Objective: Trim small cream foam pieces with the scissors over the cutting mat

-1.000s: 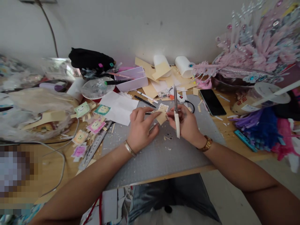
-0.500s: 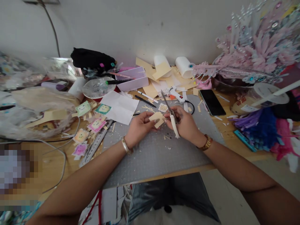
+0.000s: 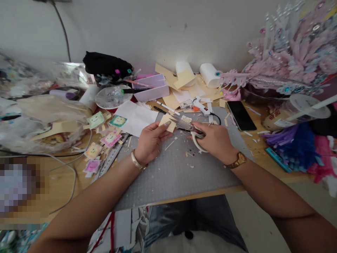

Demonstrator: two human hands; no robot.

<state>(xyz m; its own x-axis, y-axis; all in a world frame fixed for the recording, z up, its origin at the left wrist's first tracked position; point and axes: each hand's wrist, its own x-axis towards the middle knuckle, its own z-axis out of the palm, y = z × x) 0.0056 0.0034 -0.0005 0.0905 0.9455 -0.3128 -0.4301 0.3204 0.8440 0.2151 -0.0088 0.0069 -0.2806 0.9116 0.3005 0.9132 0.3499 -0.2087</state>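
Note:
My left hand (image 3: 150, 142) pinches a small cream piece of card (image 3: 166, 123) above the grey cutting mat (image 3: 168, 182). In my right hand (image 3: 216, 140) is a pair of scissors (image 3: 197, 138) with white handles, the blades pointing left at the card's right edge. Whether the blades touch the card I cannot tell. Just behind the blades lies a small pale decorated piece (image 3: 186, 119) on the mat. A thin cream strip (image 3: 170, 145) rests on the mat below the card, among small scraps.
Coloured smiling-face squares (image 3: 95, 120) and a ruler (image 3: 112, 157) lie to the left, by white paper (image 3: 137, 117). Behind are a white glue gun (image 3: 202, 106), a lilac box (image 3: 152, 92) and card sheets. A phone (image 3: 241, 116) and a drink cup (image 3: 286, 112) stand right.
My right hand has turned the scissors from pointing up and away to pointing left at the card. My left hand has moved slightly left and up with the card. A thin strip now shows on the mat.

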